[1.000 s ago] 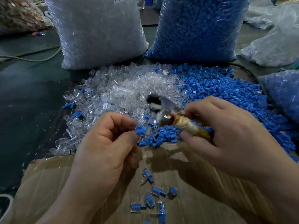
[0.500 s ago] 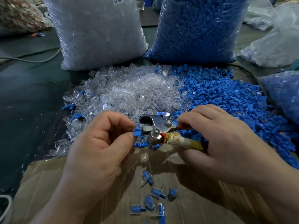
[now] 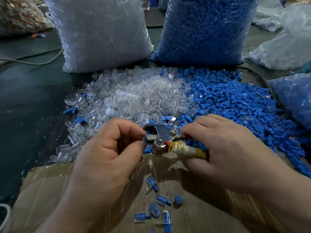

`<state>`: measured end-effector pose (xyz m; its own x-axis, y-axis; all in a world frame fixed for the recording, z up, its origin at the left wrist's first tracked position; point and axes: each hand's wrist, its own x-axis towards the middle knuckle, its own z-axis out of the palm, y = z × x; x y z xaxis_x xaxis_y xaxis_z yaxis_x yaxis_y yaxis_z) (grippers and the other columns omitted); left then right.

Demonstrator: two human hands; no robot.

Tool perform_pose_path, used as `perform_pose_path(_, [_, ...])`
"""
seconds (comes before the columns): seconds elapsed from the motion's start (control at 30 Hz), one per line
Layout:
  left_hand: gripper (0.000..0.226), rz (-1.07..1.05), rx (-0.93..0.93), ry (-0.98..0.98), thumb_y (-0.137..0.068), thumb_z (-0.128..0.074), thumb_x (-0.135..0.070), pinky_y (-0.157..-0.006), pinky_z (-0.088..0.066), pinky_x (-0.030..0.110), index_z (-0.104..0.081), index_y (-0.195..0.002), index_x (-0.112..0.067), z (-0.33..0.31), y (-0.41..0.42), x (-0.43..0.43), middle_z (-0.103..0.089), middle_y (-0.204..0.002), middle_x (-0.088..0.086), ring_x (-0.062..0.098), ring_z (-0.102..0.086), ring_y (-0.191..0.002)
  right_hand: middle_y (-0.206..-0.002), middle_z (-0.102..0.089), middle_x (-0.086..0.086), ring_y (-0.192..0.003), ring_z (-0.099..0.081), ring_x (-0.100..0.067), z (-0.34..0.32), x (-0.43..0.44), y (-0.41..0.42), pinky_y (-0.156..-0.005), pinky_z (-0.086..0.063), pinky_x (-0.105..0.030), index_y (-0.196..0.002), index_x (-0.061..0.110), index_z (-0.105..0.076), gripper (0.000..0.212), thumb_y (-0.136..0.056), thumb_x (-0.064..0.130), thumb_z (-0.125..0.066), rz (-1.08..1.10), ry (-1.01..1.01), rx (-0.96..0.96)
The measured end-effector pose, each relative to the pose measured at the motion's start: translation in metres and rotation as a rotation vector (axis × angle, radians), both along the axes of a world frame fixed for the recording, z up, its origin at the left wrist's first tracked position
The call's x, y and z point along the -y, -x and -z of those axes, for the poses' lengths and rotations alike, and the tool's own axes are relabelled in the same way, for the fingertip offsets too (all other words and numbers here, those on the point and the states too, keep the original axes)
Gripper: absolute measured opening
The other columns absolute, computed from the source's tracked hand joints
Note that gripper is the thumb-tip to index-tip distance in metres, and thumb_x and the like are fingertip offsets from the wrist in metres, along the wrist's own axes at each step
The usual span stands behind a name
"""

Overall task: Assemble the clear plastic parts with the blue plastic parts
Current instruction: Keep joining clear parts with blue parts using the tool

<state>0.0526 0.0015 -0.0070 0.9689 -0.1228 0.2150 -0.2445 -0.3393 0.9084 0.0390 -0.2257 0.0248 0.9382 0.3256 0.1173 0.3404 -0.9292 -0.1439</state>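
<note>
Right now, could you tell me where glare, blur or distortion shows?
Head view: glare streaks the clear bag and the blue bag; the wide-angle lens bows the edges; the left hand, right hand and pliers look sharp, the corners softer.

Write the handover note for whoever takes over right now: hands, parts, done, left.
Left hand pinches a blue part at the head of the metal tool. Right hand grips the tool's taped handle.
Loose clear parts lie heaped ahead, loose blue parts to their right.
Done: a few assembled pieces on the cardboard.
Left: likely press this one, then work through both heaps.
</note>
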Motion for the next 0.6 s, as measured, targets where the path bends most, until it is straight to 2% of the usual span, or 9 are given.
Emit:
perform_pose_path(0.1, [0.029, -0.004, -0.018, 0.026, -0.068, -0.064, -0.052, -0.054, -0.059, 0.038, -0.068, -0.094, -0.040, -0.001, 0.001, 0.001, -0.070, -0.077, -0.004, 0.017, -0.065, -0.061, -0.081, -0.053, 0.016, -0.078, -0.050, -0.011, -0.001, -0.002, 0.001, -0.067, -0.037, -0.025, -0.098, 0.033, -0.060, 0.041, -0.075, 0.060, -0.039, 0.011, -0.006, -0.021])
perform_pose_path(0.2, [0.020, -0.019, -0.021, 0.027, -0.073, -0.070, -0.039, -0.049, -0.057, 0.028, -0.068, -0.092, -0.040, 0.000, 0.000, 0.000, -0.070, -0.076, -0.005, 0.012, -0.065, -0.057, -0.079, -0.055, 0.015, -0.075, -0.052, -0.012, -0.001, -0.004, 0.002, -0.064, -0.037, -0.023, -0.092, 0.032, -0.060, 0.038, -0.074, 0.060, -0.041, 0.014, -0.008, -0.012])
perform_pose_path(0.33, [0.016, -0.068, -0.036, 0.047, -0.078, -0.070, -0.030, -0.046, -0.055, 0.027, -0.068, -0.091, -0.039, 0.000, 0.000, 0.005, -0.070, -0.070, -0.005, 0.013, -0.064, -0.054, -0.085, -0.053, 0.025, -0.081, -0.047, 0.000, 0.001, 0.003, 0.001, -0.071, -0.029, -0.010, -0.103, 0.042, -0.057, 0.044, -0.073, 0.070, -0.039, 0.049, -0.064, -0.068])
perform_pose_path(0.43, [0.019, -0.104, -0.105, 0.089, -0.083, -0.070, -0.016, -0.043, -0.050, 0.021, -0.068, -0.082, -0.036, 0.002, -0.004, 0.002, -0.066, -0.060, 0.000, 0.013, -0.061, -0.046, -0.091, -0.054, 0.023, -0.087, -0.047, -0.006, 0.006, 0.010, -0.009, -0.071, -0.035, -0.023, -0.113, 0.042, -0.054, 0.058, -0.073, 0.078, -0.031, 0.129, 0.026, 0.000])
perform_pose_path(0.53, [0.028, -0.011, -0.262, 0.131, -0.086, -0.066, -0.007, -0.042, -0.047, 0.019, -0.069, -0.080, -0.034, 0.003, -0.004, 0.005, -0.065, -0.055, 0.005, 0.014, -0.059, -0.043, -0.100, -0.058, 0.013, -0.096, -0.048, -0.016, 0.009, 0.012, -0.022, -0.084, -0.040, -0.038, -0.121, 0.036, -0.053, 0.071, -0.071, 0.082, -0.029, 0.228, 0.109, 0.037])
perform_pose_path(0.6, [0.029, 0.023, -0.324, 0.141, -0.086, -0.066, -0.007, -0.042, -0.045, 0.017, -0.069, -0.081, -0.035, 0.003, -0.003, 0.010, -0.066, -0.055, 0.007, 0.014, -0.057, -0.041, -0.105, -0.058, 0.010, -0.102, -0.047, -0.018, 0.011, 0.010, -0.027, -0.089, -0.038, -0.040, -0.125, 0.035, -0.052, 0.076, -0.070, 0.083, -0.032, 0.243, 0.149, 0.017])
